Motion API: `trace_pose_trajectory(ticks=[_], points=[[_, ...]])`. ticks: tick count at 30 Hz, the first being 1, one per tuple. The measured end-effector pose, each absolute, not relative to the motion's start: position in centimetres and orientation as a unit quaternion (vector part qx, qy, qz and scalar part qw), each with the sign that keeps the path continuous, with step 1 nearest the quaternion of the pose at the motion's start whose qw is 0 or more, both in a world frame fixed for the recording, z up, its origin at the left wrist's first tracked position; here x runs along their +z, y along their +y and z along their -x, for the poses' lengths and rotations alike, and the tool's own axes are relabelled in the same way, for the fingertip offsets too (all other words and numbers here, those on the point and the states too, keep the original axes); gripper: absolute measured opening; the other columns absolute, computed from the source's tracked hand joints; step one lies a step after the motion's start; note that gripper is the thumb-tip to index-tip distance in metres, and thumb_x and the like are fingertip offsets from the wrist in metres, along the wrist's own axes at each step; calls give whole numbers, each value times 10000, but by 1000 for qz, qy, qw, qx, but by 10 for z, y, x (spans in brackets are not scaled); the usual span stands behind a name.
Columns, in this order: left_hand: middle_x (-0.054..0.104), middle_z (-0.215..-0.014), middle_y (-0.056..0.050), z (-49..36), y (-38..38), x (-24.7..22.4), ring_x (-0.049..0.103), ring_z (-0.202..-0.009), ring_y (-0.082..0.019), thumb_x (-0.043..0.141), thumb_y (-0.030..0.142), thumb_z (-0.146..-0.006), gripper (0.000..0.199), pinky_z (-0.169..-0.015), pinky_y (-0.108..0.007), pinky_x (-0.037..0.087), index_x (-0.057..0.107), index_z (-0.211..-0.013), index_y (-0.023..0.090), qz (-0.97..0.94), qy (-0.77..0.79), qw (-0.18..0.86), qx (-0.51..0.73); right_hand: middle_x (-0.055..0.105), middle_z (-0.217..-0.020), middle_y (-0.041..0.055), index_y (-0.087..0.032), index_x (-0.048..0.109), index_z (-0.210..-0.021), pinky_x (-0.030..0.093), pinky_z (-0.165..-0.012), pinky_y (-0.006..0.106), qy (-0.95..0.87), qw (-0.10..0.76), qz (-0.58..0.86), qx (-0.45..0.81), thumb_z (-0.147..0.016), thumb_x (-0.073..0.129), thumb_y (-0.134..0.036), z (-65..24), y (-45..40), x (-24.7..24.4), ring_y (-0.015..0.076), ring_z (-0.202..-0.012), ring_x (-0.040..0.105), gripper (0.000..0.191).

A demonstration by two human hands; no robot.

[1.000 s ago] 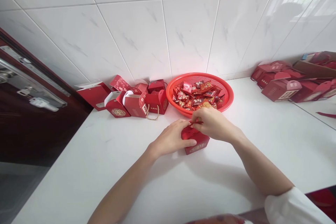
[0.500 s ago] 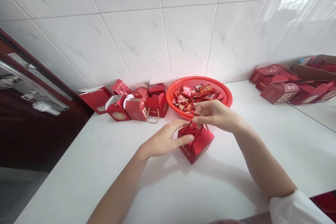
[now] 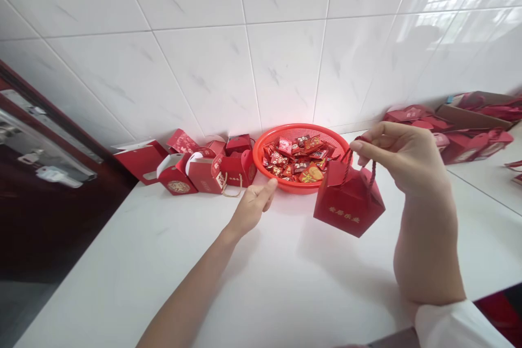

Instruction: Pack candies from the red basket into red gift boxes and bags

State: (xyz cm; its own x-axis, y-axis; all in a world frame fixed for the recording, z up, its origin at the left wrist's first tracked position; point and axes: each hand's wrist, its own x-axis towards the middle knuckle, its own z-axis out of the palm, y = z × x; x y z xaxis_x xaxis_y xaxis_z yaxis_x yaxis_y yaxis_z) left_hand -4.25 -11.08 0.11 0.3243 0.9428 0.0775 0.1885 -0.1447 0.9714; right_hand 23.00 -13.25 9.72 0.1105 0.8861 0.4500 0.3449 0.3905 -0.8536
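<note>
1. The right hand point(image 3: 405, 155) is pinched closed, thumb against fingers, on the cord point(image 3: 373, 174) of a box point(image 3: 346, 201).
2. The left hand point(image 3: 249, 207) has its fingers curled in and its thumb pointing at the near rim of the basket point(image 3: 302, 189); whether it touches or grips that rim I cannot tell.
3. The box hangs by its cord above the counter point(image 3: 261, 283), right of the basket's front, slightly tilted. It is deep red, with gold characters on the side facing the camera and a top that slopes in; the cord is twisted and dark red.
4. The counter is white, with a thin dark seam at right and soft shadows below the hands.
5. Behind it rises a wall point(image 3: 196, 70) of white, grey-veined tiles, reflecting a barred window at upper right. At left is a dark red door point(image 3: 44, 223) with metal fittings.
6. The basket is red and perforated, full of wrapped sweets point(image 3: 302, 160).
7. Left of it stand red cartons point(image 3: 207, 173), several open at the top.
8. More red packs point(image 3: 468, 147) crowd the right, beside a brown tray point(image 3: 460, 117).
9. The box covers the basket's right edge; the right hand hides some packs.
</note>
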Motion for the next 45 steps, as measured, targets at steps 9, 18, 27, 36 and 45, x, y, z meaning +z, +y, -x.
trace_pose_trajectory(ticks=[9,18,27,36,45], points=[[357,-552,85,31,-96,-54,305,-542,-74,905,424,-475,632,-548,-225,235,318,-560,207,-562,427,667,238,655,-576,12,-221,661,-682,486,-541,295,-542,582,586,154,-714,841,-363,-302,-114,84,160,-544,607,231],[317,-519,104,32,-93,-64,317,-504,-64,912,441,-484,664,-549,-210,346,293,-576,218,-514,451,684,253,655,-574,18,-215,586,-603,561,-687,360,-470,529,688,160,-620,820,-354,-347,-59,33,212,-614,660,273],[279,-483,131,32,-91,-69,195,-467,-41,900,496,-550,646,-643,-239,460,317,-575,218,-492,441,693,288,757,-932,114,-161,689,-821,521,-851,376,-510,387,762,94,-764,688,-233,-336,-62,40,264,-923,698,92],[296,-458,129,31,-91,-71,233,-457,-41,911,509,-539,650,-687,-251,488,329,-566,221,-486,431,697,304,725,-1158,144,-154,707,-1104,470,-796,337,-550,187,814,4,-898,567,-273,-303,-65,47,321,-1130,629,276],[313,-455,127,31,-90,-73,252,-453,-41,914,498,-538,641,-703,-264,507,337,-561,220,-488,427,697,305,718,-910,96,-186,667,-894,379,-612,302,-601,18,794,86,-880,597,-214,-269,-77,5,260,-861,679,76]])
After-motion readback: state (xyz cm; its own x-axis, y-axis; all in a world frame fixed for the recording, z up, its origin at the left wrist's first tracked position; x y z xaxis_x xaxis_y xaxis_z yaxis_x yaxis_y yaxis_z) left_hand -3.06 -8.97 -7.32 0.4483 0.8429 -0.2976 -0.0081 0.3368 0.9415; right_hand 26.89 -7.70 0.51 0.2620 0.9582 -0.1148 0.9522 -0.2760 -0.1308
